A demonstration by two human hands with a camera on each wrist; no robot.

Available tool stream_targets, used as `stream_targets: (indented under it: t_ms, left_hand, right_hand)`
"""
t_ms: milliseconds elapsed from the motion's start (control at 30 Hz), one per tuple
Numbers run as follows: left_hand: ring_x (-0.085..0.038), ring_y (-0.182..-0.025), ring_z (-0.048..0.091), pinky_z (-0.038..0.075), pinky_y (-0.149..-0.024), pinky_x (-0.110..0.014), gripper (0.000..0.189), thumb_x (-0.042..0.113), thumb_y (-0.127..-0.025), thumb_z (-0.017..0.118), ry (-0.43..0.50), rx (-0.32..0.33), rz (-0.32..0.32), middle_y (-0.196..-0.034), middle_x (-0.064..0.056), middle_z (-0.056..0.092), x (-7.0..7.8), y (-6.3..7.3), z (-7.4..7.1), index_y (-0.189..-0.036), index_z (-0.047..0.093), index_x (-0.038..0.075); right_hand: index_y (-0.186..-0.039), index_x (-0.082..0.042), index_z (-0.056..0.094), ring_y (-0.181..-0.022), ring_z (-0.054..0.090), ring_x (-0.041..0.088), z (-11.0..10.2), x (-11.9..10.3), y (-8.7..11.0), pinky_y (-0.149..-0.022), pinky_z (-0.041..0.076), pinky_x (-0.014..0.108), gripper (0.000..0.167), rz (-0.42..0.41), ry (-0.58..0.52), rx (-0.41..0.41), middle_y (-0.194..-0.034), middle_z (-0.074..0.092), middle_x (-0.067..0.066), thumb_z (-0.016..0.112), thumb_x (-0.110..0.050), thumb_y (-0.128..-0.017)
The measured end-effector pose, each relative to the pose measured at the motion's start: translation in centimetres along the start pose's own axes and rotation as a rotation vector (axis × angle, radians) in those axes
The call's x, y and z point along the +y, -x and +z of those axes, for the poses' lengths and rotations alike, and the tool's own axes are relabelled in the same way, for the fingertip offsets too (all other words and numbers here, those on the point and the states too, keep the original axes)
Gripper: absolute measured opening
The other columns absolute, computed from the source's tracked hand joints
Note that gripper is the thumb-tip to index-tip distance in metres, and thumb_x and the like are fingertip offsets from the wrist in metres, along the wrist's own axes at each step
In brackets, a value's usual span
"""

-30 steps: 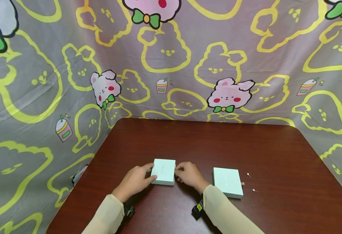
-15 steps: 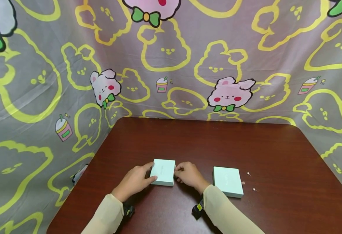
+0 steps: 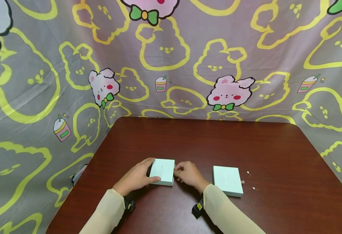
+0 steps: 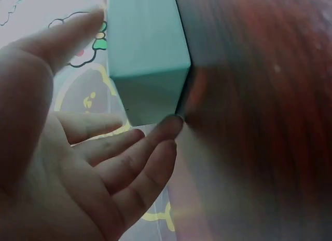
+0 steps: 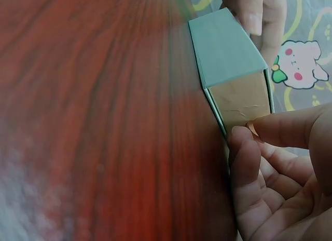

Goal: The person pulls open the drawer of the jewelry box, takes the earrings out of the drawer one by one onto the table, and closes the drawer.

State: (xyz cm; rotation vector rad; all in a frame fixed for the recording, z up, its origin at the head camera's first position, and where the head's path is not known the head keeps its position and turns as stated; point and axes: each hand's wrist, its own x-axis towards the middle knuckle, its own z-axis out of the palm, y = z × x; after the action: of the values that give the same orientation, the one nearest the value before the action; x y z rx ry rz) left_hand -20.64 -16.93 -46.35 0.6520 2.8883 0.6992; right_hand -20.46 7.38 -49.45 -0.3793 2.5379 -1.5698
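Mint boxes [image 3: 163, 171], two, left hand [image 3: 135, 177] spread at one, right hand [image 3: 190, 175] pinching its tab [image 5: 252, 129], two white-headed pins [image 3: 248, 173]

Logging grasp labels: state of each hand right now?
Left hand: open, against the square mint-green cardboard-looking box.
Right hand: closed, pinching the small tan ribbon-like tab at its end.

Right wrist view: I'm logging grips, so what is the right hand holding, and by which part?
The right hand pinches the mint-green box by the small brownish tab on its tan end.
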Motion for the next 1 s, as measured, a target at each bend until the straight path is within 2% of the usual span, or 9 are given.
stream_targets:
  t_ms: [133, 300, 567, 867, 933, 1000]
  left_hand:
    - [-0.025, -0.135, 0.038, 0.035, -0.104, -0.045, 0.103, 0.065, -0.075, 0.072, 0.019, -0.031, 0.008, -0.15, -0.012, 0.039, -0.2, -0.3, 0.2, -0.149, 0.037, 0.003]
    - [-0.025, -0.137, 0.036, 0.034, -0.105, -0.044, 0.112, 0.064, -0.069, 0.078, 0.05, -0.043, 0.012, -0.151, -0.013, 0.036, -0.6, -0.6, 0.5, -0.15, 0.034, 0.001]
    - [-0.028, -0.136, 0.037, 0.035, -0.104, -0.048, 0.114, 0.064, -0.065, 0.081, 0.114, -0.041, 0.003, -0.149, -0.014, 0.039, -1.5, -0.8, 0.8, -0.15, 0.035, 0.003]
    - [-0.029, -0.134, 0.039, 0.035, -0.103, -0.049, 0.114, 0.063, -0.062, 0.083, 0.135, -0.029, -0.005, -0.148, -0.013, 0.041, -1.8, -1.0, 1.0, -0.15, 0.038, 0.006]
    - [-0.028, -0.13, 0.044, 0.038, -0.1, -0.048, 0.114, 0.062, -0.061, 0.084, 0.152, -0.02, -0.004, -0.146, -0.013, 0.042, -1.8, -1.0, 1.0, -0.149, 0.038, 0.006]
    - [-0.026, -0.117, 0.052, 0.043, -0.093, -0.045, 0.114, 0.06, -0.06, 0.086, 0.189, -0.01, -0.003, -0.143, -0.011, 0.046, -1.9, -1.0, 1.1, -0.149, 0.039, 0.007]
  right_hand:
    - [-0.084, -0.004, 0.07, -0.056, 0.063, 0.016, -0.1, 0.0, -0.1, -0.049, 0.05, 0.031, 0.007, -0.004, 0.007, -0.003, -0.07, 0.067, 0.005, 0.066, -0.007, -0.088]
    - [-0.083, -0.004, 0.07, -0.056, 0.062, 0.016, -0.1, 0.0, 0.0, -0.049, 0.05, 0.031, 0.007, -0.007, 0.014, -0.007, -0.07, 0.068, 0.005, 0.067, -0.007, -0.089]
    - [-0.083, -0.004, 0.07, -0.056, 0.061, 0.014, 0.0, 0.2, 0.0, -0.049, 0.05, 0.031, 0.007, -0.021, 0.026, -0.01, -0.071, 0.068, 0.002, 0.066, -0.003, -0.088]
    - [-0.082, -0.003, 0.07, -0.056, 0.062, 0.014, 0.1, 0.4, -0.1, -0.05, 0.05, 0.031, 0.009, -0.031, 0.028, 0.0, -0.071, 0.068, 0.003, 0.064, -0.001, -0.088]
    - [-0.082, -0.002, 0.07, -0.056, 0.062, 0.015, 0.1, 0.4, -0.1, -0.051, 0.05, 0.031, 0.009, -0.028, 0.023, 0.003, -0.071, 0.068, 0.003, 0.064, 0.0, -0.088]
    - [-0.081, -0.003, 0.07, -0.057, 0.062, 0.014, 0.1, 0.3, -0.1, -0.051, 0.051, 0.031, 0.009, -0.023, 0.019, 0.008, -0.071, 0.068, 0.004, 0.064, 0.0, -0.088]
